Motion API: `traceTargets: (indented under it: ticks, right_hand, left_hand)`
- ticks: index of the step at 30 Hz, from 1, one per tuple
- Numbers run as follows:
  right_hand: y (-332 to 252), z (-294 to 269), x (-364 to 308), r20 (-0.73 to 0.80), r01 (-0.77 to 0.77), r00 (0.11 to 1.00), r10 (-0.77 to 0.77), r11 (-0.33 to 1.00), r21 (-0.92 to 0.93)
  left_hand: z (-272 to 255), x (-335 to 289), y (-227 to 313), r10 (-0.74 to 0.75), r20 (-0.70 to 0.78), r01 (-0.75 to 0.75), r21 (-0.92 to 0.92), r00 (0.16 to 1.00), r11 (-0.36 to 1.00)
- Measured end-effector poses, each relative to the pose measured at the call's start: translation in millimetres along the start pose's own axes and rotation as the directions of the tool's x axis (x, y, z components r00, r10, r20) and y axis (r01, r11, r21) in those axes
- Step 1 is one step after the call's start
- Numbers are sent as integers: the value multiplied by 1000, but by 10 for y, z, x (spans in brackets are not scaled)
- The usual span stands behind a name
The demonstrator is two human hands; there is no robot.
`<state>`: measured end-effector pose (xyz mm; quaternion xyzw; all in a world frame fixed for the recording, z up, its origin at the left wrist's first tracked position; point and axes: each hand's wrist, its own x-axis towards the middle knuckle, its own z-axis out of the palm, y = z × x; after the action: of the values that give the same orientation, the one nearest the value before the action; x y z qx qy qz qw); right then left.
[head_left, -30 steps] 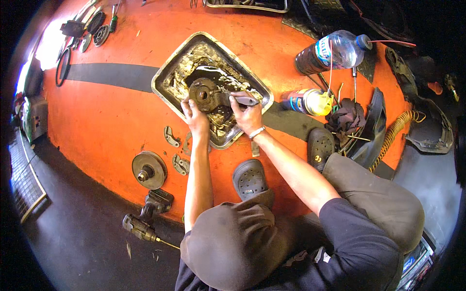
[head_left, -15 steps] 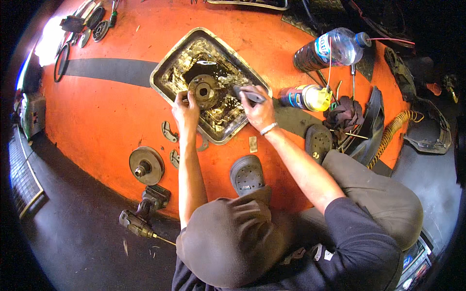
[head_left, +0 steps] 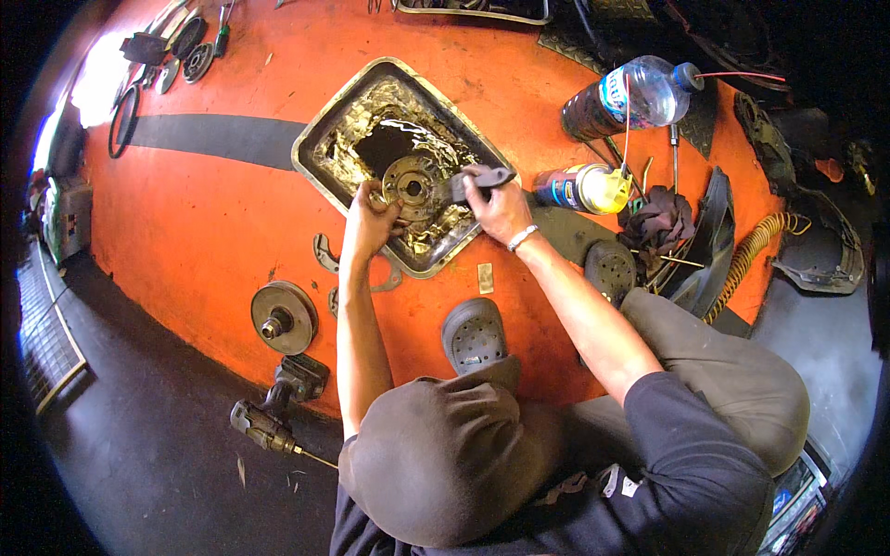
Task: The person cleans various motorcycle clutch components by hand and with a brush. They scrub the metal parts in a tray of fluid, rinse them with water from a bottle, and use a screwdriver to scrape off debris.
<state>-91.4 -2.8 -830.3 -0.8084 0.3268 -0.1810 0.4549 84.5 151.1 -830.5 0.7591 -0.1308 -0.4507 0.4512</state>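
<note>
A rectangular metal tray (head_left: 320,119) stands on the orange floor, with dark, wet liquid and shiny grime inside. Low in it is a round metal clutch-like part (head_left: 414,170) with a hole at its centre. The fingers of my left hand (head_left: 373,222) are closed on this part's left edge. In my right hand (head_left: 501,209) is a dark-handled brush (head_left: 491,179), its head against or close beside the part's right side; exact contact is hard to make out.
A pulley-like metal disc (head_left: 285,315) and curved metal pieces (head_left: 324,252) lie left of my left forearm, near a power drill (head_left: 269,412). Right of the tray are a yellow-capped can (head_left: 584,188), a clear bottle of dark liquid (head_left: 621,100), a dark rag (head_left: 660,218) and a coiled hose (head_left: 743,264).
My right hand and the brush have shifted slightly right, and the brush now lies beside the part. The metal part and my left hand have moved a little right and down.
</note>
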Motion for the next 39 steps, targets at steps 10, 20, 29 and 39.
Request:
traceTargets:
  ticks: [10, 20, 29, 39]
  right_hand:
    - [42, 30, -109, 31, 158, 986, -165, 974, 159]
    - [22, 60, -168, 82, 165, 981, -174, 980, 109]
    - [-124, 206, -305, -103, 117, 989, -110, 991, 67]
    - [-354, 240, -32, -181, 410, 903, -389, 907, 95]
  left_hand:
    - [215, -131, -77, 324, -122, -293, 217, 938, 931]
    - [305, -123, -16, 298, -88, -259, 308, 950, 916]
    - [344, -93, -132, 334, -97, -318, 153, 937, 936]
    - [288, -157, -159, 284, -69, -274, 132, 956, 953]
